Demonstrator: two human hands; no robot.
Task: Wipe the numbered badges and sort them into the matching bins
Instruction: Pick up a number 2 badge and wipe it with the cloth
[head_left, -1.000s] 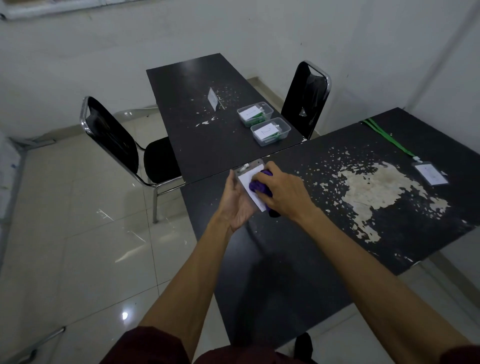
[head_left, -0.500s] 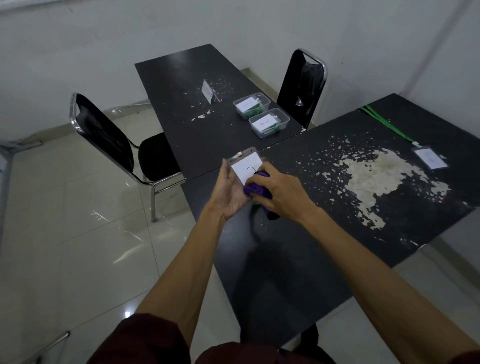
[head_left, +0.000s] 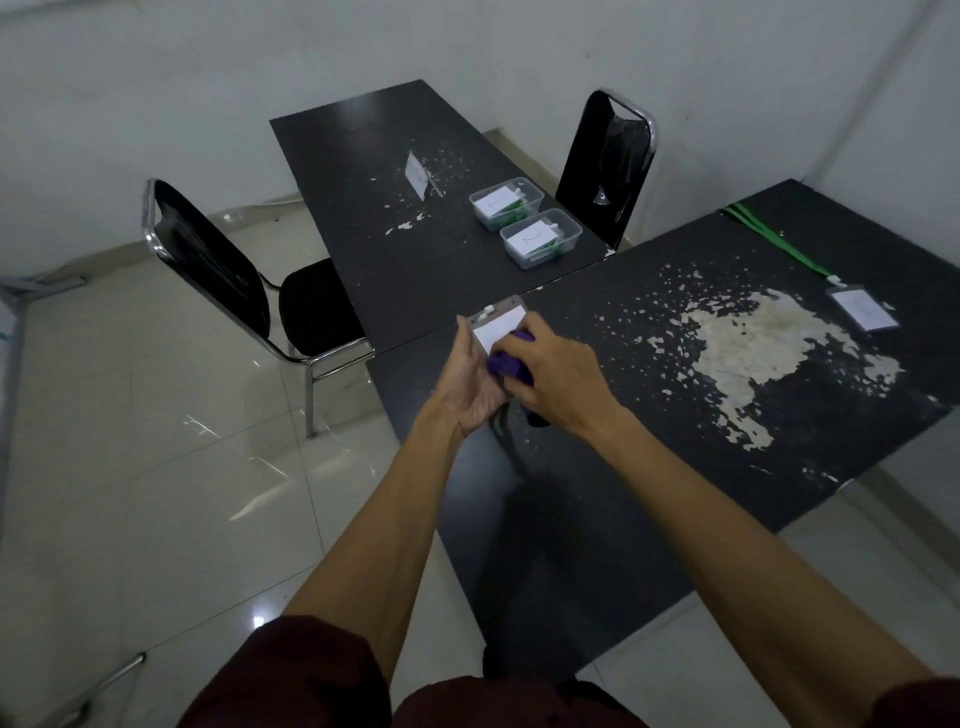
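My left hand (head_left: 470, 384) holds a clear badge (head_left: 497, 323) with a white card, tilted up over the near table's left end. My right hand (head_left: 558, 371) presses a purple cloth (head_left: 506, 358) against the badge's lower half, hiding its number. Two clear bins sit on the far table: one labelled 1 (head_left: 505, 202) and, nearer, one labelled 2 (head_left: 540, 238), both holding badges with green lanyards. Another badge (head_left: 862, 307) with a green lanyard (head_left: 769, 239) lies on the near table at the right.
A small white card stand (head_left: 418, 174) is upright on the far table (head_left: 363, 156). Black chairs stand at the left (head_left: 218, 270) and behind the bins (head_left: 613, 156). The near table (head_left: 649, 467) has a large patch of peeled surface.
The cloth in my right hand has slid up and down over the badge's face. My view has shifted slightly; both hands stay in about the same spot over the table.
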